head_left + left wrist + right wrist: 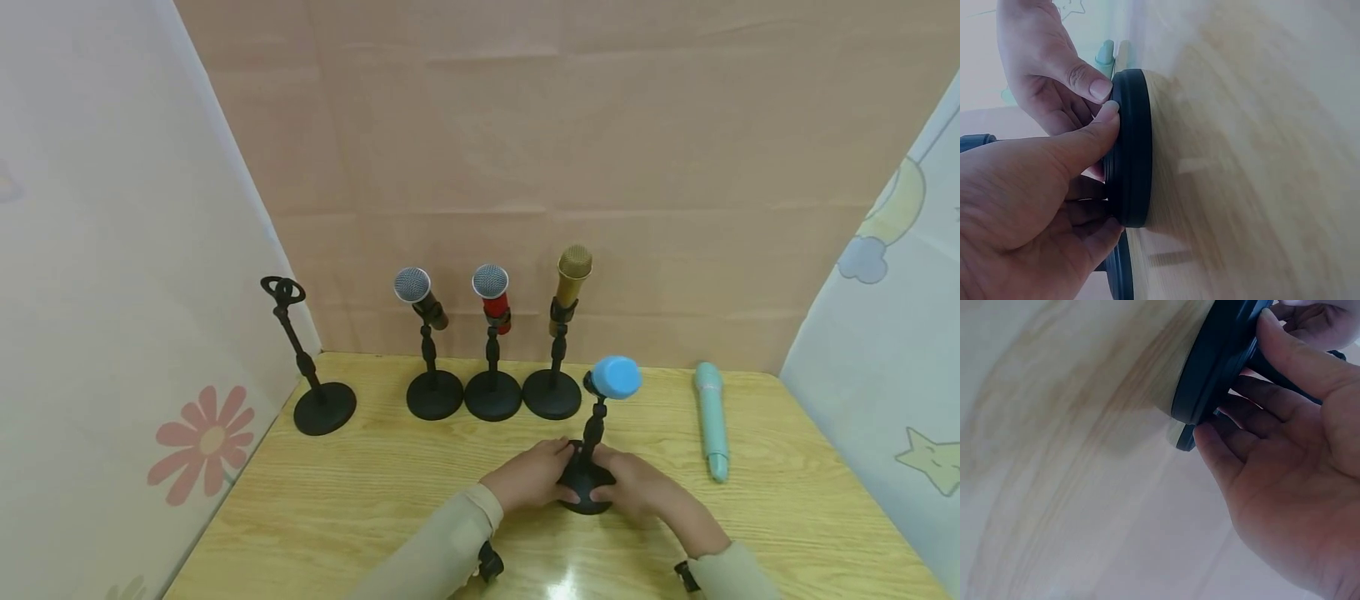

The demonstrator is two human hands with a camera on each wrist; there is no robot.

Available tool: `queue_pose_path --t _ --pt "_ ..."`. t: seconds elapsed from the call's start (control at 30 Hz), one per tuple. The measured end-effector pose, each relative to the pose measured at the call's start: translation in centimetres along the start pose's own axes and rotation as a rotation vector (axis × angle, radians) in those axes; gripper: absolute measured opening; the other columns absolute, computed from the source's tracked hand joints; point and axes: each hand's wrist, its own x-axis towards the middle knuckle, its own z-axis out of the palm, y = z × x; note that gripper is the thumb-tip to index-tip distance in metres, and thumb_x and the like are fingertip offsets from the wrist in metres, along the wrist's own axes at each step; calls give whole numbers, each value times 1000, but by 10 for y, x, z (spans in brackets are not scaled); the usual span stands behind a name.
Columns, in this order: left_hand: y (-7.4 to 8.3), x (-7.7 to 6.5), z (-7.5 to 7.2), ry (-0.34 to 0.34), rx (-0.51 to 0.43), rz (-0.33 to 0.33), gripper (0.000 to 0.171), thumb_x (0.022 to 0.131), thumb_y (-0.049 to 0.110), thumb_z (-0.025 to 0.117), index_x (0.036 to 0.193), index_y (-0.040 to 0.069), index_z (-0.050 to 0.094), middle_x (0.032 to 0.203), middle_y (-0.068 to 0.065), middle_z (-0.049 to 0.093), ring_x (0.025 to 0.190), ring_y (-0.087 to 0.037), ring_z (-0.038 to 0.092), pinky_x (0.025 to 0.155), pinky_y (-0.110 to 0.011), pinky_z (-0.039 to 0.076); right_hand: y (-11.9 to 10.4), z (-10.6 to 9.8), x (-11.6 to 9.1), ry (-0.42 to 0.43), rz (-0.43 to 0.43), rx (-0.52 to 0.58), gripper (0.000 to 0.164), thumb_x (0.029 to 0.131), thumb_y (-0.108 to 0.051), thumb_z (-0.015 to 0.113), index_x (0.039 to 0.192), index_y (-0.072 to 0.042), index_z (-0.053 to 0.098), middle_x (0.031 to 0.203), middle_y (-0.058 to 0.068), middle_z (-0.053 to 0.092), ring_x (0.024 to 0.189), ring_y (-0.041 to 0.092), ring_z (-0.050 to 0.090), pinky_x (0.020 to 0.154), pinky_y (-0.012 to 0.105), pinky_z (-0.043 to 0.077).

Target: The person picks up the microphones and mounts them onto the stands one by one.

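Note:
Both hands hold a black microphone stand by its round base, in the front right part of the table. My left hand grips the base's left side, thumb on the near rim and fingers farther round. On the right side, my right hand holds the same base between thumb and fingers. In the left wrist view the two thumbs nearly meet on the rim. A blue microphone, seen end-on, sits at the top of the stand. Whether the base rests fully on the table cannot be told.
Behind stand a dark microphone, a red one and a gold one, each on a black stand. A stand without a microphone is far left. A turquoise microphone lies right on the wooden table.

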Motion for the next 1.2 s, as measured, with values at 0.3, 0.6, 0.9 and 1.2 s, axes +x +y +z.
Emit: queue_pose_path --t 0.3,0.6,0.9,1.2 --pt "7 24 0 -17 88 2 77 96 54 59 154 7 42 159 -9 40 146 -18 40 115 -25 36 14 -11 2 13 58 8 61 89 -11 77 142 6 52 143 29 54 130 50 51 104 62 43" --pt "12 43 -2 -38 136 24 75 99 53 53 156 7 38 162 -7 35 149 -17 34 117 -23 33 26 -23 6 18 76 -30 63 89 -13 78 142 9 51 138 33 55 125 52 54 100 62 46" --pt "12 64 6 -39 178 18 74 102 54 47 157 6 36 164 -6 31 151 -17 29 117 -22 31 40 -30 11 23 102 -40 65 90 -12 76 143 13 48 143 38 47 129 55 48 103 64 43" --pt "19 80 -2 -54 190 -56 75 102 55 47 157 7 35 165 -5 30 152 -16 28 117 -21 31 48 -38 18 48 182 -74 63 91 -14 75 143 11 48 143 37 47 129 57 47 102 65 42"
